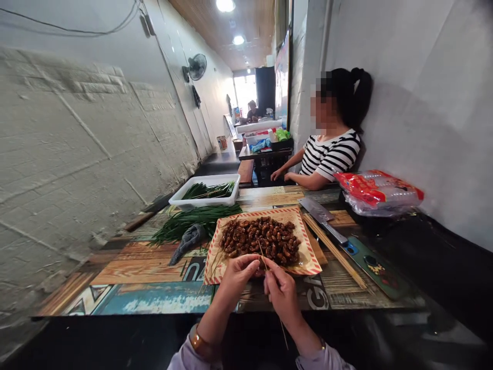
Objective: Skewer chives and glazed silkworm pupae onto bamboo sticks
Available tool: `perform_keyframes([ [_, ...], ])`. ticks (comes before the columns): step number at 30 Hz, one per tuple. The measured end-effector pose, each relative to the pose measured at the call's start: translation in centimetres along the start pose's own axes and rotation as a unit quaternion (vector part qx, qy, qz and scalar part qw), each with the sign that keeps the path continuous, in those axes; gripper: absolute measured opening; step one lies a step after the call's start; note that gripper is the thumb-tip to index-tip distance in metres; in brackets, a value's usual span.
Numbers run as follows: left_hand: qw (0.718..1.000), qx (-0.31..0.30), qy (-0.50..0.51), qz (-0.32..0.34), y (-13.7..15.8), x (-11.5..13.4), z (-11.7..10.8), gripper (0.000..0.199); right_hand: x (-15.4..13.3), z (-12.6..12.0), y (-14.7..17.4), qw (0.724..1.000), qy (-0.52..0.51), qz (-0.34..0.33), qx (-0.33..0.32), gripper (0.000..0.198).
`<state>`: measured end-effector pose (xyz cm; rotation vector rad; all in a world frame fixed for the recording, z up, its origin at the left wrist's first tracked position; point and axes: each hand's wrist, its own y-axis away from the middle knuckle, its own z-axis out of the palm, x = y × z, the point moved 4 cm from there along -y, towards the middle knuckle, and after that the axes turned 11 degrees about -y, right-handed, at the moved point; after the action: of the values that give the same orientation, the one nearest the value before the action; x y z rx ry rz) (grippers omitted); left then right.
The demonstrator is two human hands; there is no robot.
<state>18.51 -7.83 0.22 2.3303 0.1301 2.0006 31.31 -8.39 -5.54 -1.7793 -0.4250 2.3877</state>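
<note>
A heap of small glossy dark-brown pieces (265, 234), too small to name surely, lies on a paper sheet (313, 264) with a red-striped border. My left hand (234, 277) is at the near edge of the sheet, thumb and fingertips pinched on one brown piece. Close beside it, my right hand (283, 293) grips a thin bamboo skewer (284, 336). The skewer slants up between the hands, its upper tip in front of the heap. Whether it pierces the pinched piece is hidden by the fingers.
Green chives (192, 221) and a grey cloth (188, 241) lie left, before a white tub (205, 180) of greens. To the right are bamboo skewers (335, 252), a cleaver (316, 209), a phone (375, 264) and a red plastic package (379, 192). A person (331, 159) sits beyond the table.
</note>
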Motion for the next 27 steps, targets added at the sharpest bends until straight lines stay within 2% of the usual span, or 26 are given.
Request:
perform_keyframes([
  [10, 0.999, 0.032, 0.007, 0.042, 0.4, 0.2, 0.5, 0.032, 0.7, -0.4, 0.4, 1.0, 0.023, 0.0, -0.007, 0.044],
  [16, 0.997, 0.032, 0.002, 0.067, 1.0, 0.3, 0.9, 0.025, -0.1, -0.9, 0.5, 0.992, 0.109, -0.062, 0.011, 0.043],
  [21, 0.995, 0.033, -0.012, 0.09, 1.1, -0.1, 0.7, 0.02, -0.3, -0.8, 0.6, 0.987, 0.129, -0.093, -0.001, 0.041],
  [23, 0.995, 0.05, 0.001, 0.081, 1.0, -0.5, 0.4, 0.021, -0.1, -0.8, 0.6, 0.989, 0.119, -0.087, -0.005, 0.04],
  [27, 0.993, 0.083, 0.08, 0.039, 1.1, -0.7, -0.7, 0.03, 0.0, -0.9, 0.9, 0.995, 0.093, -0.026, -0.02, 0.041],
])
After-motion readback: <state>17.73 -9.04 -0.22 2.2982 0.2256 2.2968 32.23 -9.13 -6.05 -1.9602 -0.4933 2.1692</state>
